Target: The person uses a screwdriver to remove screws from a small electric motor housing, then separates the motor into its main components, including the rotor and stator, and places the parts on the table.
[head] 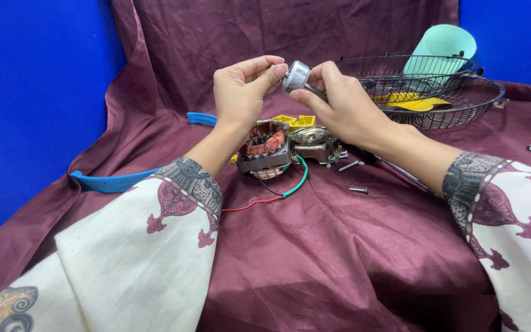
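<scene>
My left hand [241,92] and right hand [339,101] pinch a small metal rotor [296,76] above maroon cloth [339,246] draped against blue walls [32,92].

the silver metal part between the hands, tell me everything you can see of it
The silver metal part is a small rounded cylinder with a dull grey shine and a dark shaft running down into the right hand. It is held in the air above the copper-wound motor, tilted. Right-hand fingers pinch it from the side, and the left hand touches its other end with its fingertips.
</scene>
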